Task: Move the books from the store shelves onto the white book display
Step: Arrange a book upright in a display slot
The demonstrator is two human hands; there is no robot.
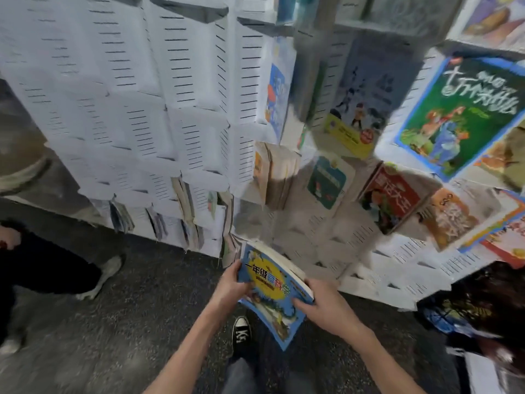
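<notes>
- Book point(272, 291), blue cover with a yellow disc, held low in front of the white book display point(119, 89), lower corner tilted toward your black sneaker point(241, 334).
- Your left hand point(231, 288) grips its left edge, thumb on the cover.
- Your right hand point(322, 305) holds its right edge, fingers curled on it.
- Green-cover book point(460, 115) and red-cover book point(393, 199) sit in pockets, upper right.
- Another person's legs point(42, 268) stand at left on dark floor point(142, 322).

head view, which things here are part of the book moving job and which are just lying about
Job: blue and yellow book, gripped by left hand and right hand; white book display.

Lying about: black sneaker, dark bag on the floor.
</notes>
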